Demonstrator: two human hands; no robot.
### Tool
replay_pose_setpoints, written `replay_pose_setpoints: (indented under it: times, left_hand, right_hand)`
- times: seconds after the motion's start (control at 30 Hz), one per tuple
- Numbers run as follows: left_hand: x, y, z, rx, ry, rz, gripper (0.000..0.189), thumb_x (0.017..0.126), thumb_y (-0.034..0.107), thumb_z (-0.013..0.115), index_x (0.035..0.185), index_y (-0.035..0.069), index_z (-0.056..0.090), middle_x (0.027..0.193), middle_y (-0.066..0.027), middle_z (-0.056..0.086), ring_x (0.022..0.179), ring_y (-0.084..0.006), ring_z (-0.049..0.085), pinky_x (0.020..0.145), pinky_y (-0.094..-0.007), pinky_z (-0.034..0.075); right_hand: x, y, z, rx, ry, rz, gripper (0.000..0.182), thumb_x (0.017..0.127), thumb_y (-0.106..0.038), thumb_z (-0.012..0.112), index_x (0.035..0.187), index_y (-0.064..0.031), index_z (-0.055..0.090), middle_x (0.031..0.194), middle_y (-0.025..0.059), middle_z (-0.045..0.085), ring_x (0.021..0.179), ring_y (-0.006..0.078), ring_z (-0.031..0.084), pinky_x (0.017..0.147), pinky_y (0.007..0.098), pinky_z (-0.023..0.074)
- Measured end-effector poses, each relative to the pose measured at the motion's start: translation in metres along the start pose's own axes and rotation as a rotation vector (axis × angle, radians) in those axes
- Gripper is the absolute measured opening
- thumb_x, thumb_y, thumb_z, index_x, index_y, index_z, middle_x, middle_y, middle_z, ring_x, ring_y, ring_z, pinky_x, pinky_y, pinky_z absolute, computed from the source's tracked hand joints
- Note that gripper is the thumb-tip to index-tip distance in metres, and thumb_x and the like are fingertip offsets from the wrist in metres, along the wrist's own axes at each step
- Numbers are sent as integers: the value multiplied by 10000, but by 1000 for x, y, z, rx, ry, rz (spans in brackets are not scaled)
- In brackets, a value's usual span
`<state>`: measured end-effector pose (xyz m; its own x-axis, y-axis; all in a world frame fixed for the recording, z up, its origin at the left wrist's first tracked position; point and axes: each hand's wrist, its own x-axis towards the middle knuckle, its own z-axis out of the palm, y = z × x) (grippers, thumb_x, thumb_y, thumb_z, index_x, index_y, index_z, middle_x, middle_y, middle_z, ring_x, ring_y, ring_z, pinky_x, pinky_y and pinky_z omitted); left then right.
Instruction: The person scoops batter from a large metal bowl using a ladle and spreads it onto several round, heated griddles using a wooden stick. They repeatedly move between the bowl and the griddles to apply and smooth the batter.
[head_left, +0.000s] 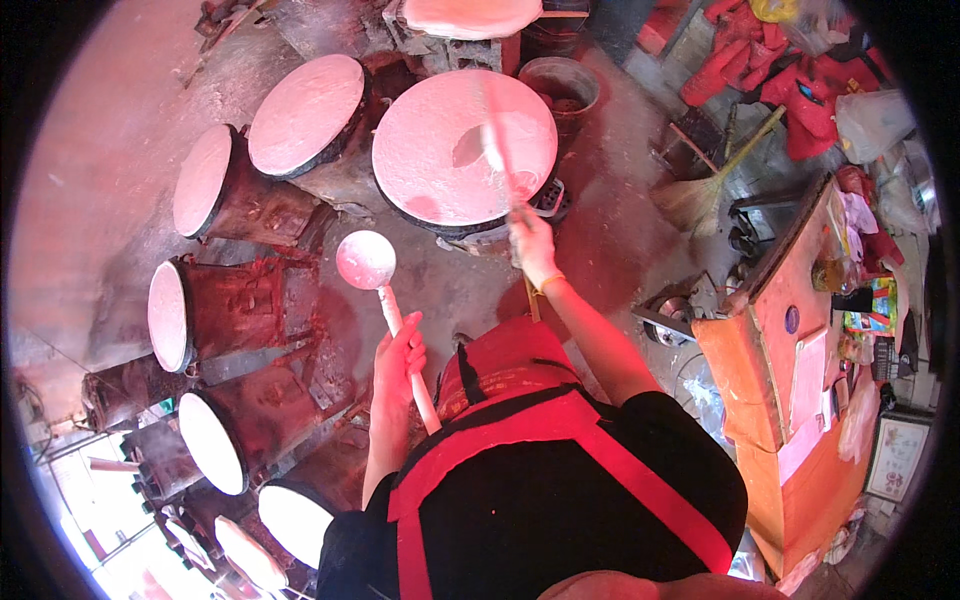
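Note:
My left hand (400, 352) is closed around the pale handle of a round ladle (366, 259), whose bowl points forward, apart from the griddles. In my right hand (534, 244) is a long, thin tool (501, 150), blurred, reaching over a large round griddle (431, 120). A pale, batter-like layer coats that griddle. Right of its middle, by the tool, there is a smooth grey patch (468, 148) and a shiny wet-looking area. Whether the tool touches the surface I cannot tell.
Several more coated round griddles on dark drum-like stands curve leftward, one (307, 112) beside the large one. A bucket (561, 86) stands behind right. A straw broom (701, 199) lies on the right floor, near an orange-sided table (757, 360) holding papers and packets.

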<state>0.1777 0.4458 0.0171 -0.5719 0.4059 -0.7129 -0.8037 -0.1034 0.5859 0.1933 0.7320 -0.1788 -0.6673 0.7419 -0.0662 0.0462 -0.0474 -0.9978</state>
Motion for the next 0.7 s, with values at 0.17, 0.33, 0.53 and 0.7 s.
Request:
replay_pose_setpoints:
  times: [0.17,0.33,0.53,0.7]
  left_hand:
    - [8,11,-2,-19,-35,-15,237,930,153,520,1121,16,495,702,33,424,496,-44,363,400,-175,309]
    - [11,12,8,115,-76,16,200,922,146,529,1080,30,488,755,4,473,557,-59,413,417,-178,319]
    - [19,15,11,169,-175,-38,180,920,147,540,1054,33,504,802,-3,502,591,-61,435,430,-173,323]
    - [53,18,13,249,-171,16,146,908,159,557,1000,53,518,737,13,489,555,-66,434,435,-192,332]
  right_hand:
    - [-12,-92,-16,146,-235,406,335,920,-257,564,1190,-61,595,648,-64,512,476,62,415,435,224,332]
    - [-30,-23,-11,179,161,203,329,925,-218,565,1214,-62,582,954,19,608,814,101,541,715,253,427]
    - [18,-86,-26,145,-4,359,298,912,-262,570,1173,-125,609,532,-70,412,396,53,344,363,247,233]
    - [-20,-90,-49,63,-335,354,333,931,-252,543,1230,-109,577,560,-105,371,414,29,304,376,231,211]
